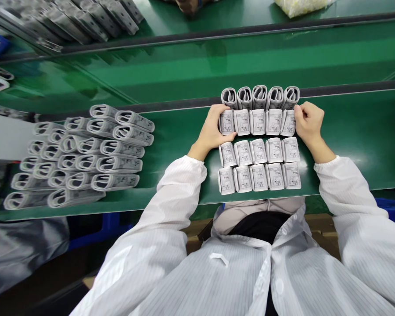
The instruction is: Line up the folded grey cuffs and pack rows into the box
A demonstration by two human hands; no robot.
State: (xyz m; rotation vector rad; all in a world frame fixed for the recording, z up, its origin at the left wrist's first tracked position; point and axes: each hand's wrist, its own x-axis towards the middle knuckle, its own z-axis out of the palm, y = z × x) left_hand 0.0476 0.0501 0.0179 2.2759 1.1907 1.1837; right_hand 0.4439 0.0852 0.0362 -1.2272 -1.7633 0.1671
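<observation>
Several small folded paper leaflets (257,122) with printed drawings lie side by side in a row in front of me. My left hand (212,129) grips the row's left end, fingers behind and thumb along the near side. At the right end, my right hand (310,122) is curled closed, its thumb side pressed against the last leaflet. Behind this row stand rolled-looking leaflets (260,97) with their folded ends up. Nearer to me lie two more rows, a middle row (258,151) and a front row (260,177), both untouched.
On the green bench (177,145) to the left lie many stacked folded leaflets (85,162). A white box (8,138) stands at the far left. Across the bench are grey parts (85,19), a bag with yellowish contents (299,5) and another person's hand (187,5).
</observation>
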